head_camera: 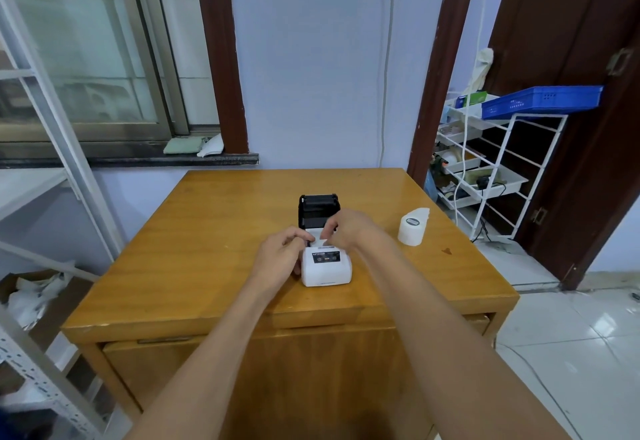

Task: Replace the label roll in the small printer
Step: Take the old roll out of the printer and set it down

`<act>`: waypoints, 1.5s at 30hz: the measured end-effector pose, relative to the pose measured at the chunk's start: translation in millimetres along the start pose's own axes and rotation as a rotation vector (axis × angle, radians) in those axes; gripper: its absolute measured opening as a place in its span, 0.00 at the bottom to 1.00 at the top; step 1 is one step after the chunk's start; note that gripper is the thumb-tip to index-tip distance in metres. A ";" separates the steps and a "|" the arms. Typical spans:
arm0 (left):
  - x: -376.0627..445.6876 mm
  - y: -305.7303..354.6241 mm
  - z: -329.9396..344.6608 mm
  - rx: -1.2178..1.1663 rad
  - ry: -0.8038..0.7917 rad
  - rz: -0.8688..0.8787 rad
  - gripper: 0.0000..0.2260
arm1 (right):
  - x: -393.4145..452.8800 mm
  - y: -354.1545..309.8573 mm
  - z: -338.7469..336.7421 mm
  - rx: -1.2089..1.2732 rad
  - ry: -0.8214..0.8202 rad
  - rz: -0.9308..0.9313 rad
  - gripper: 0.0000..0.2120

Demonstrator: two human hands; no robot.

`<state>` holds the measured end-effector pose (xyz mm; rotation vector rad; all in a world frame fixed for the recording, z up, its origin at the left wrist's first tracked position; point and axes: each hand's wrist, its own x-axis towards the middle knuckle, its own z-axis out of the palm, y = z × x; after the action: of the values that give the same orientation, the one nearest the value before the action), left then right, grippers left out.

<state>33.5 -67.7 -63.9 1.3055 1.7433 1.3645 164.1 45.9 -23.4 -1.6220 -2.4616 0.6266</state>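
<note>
A small white printer point(326, 269) sits in the middle of the wooden table point(194, 231), its black lid point(318, 210) tipped open to the back. A white label roll point(318, 232) lies in the open bay. My left hand point(282, 253) grips the printer's left side, thumb near the bay edge. My right hand point(346, 226) reaches over the bay and pinches the roll's loose paper end point(323, 240). A second white label roll point(412, 226) stands on the table to the right, with a strip of paper peeling off it.
A white wire rack point(498, 169) with trays and a blue basket point(540, 102) stands right of the table by a dark door. A metal shelf frame point(45, 148) stands on the left, with a cardboard box point(34, 297) below it. A window ledge runs behind the table.
</note>
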 end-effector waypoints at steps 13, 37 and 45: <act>-1.3 1.0 2.4 0.002 0.020 0.007 0.13 | -7.9 9.9 14.0 0.326 0.086 0.058 0.01; -3.6 3.1 2.3 0.010 0.015 0.019 0.12 | -8.5 20.1 30.2 0.493 0.196 -0.040 0.02; -4.3 5.2 2.0 -0.012 0.018 0.005 0.11 | -11.7 23.3 33.4 0.599 0.225 -0.075 0.03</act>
<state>38.6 -70.9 -60.2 1.2962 1.7423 1.3915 177.8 34.2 -61.8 -1.2729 -1.9093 0.9873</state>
